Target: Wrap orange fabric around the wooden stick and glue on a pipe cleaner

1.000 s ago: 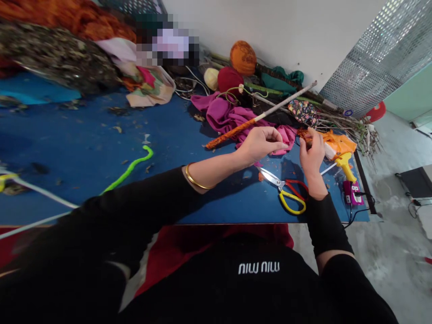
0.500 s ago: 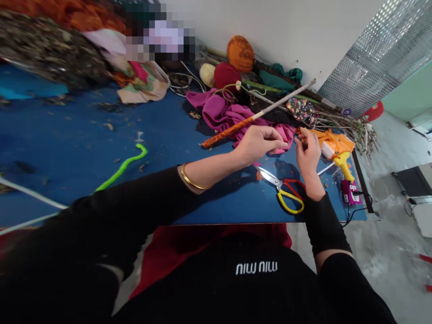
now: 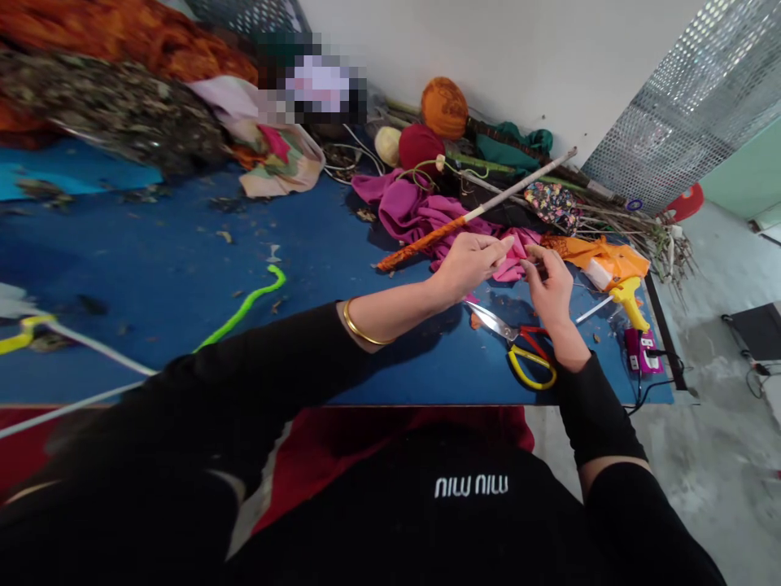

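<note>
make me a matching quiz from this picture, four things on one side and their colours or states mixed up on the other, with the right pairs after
1. scissors
2. stick
3. bangle
4. power strip

A. gold, around the left forearm
B. purple and white
C. one handle red, the other yellow
D. partly wrapped in orange, the rest pale

Pairs: 1-C, 2-D, 3-A, 4-B

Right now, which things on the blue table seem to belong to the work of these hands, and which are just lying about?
Likely in use, judging by nearness to left hand and right hand:
pink cloth, seen between them
scissors, near the right hand
anything pinched is too small to tell

Seemingly just lying about:
green fuzzy strip
orange ball
teal cloth
</note>
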Available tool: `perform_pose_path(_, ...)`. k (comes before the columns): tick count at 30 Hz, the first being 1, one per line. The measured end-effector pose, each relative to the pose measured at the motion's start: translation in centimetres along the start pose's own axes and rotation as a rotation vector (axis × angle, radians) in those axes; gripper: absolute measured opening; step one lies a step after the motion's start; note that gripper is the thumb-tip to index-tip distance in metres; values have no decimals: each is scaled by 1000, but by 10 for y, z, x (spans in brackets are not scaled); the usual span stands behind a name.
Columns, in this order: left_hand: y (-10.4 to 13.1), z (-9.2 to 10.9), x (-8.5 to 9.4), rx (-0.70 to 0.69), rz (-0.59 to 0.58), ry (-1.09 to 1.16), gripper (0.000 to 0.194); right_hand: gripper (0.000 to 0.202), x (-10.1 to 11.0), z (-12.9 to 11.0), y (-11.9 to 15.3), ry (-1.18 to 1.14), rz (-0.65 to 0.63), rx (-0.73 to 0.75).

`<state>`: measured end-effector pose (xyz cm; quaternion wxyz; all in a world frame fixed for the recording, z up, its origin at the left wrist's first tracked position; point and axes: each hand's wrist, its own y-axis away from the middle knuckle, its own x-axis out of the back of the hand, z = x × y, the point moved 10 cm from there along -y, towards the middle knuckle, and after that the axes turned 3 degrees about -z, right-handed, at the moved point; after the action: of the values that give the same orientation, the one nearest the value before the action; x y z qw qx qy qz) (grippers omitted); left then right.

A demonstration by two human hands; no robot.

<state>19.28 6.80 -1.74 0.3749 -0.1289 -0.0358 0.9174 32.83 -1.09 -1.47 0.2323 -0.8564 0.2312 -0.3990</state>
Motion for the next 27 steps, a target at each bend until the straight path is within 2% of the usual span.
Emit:
perform_pose_path(4, 2, 0, 3, 28, 55, -30, 67, 22, -1, 1, 0, 7, -10, -10)
perform_pose_path(8, 3, 5, 2, -9, 18, -81, 74, 22, -3, 2, -1, 1, -35, -19)
perform_pose_path(12, 2, 0, -15, 43, -163, -30, 86, 22, -2, 5, 0, -119, -1, -61)
perform_pose_path(15, 8, -3, -36, 120, -352, 109, 95, 24, -1, 7, 0, -268, 30, -112)
perform_pose_path(18, 22, -4, -59, 252, -552, 245, 96, 26, 0, 5, 1, -349, 46, -130)
perform_pose_path(20, 33, -7, -68, 353, -635, 278, 95, 28, 4, -3, 2, -333, 68, -101)
perform_pose_path(22, 38, -10, -70, 415, -657, 279, 94, 29, 12, -17, 2, -260, 102, -36)
perform_pose_path(25, 37, -13, -66, 423, -619, 274, 95, 29, 27, -50, 0, -114, 172, 98)
perform_pose_path(27, 37, -12, -67, 420, -635, 291, 97, 24, 35, -79, -3, -59, 195, 203)
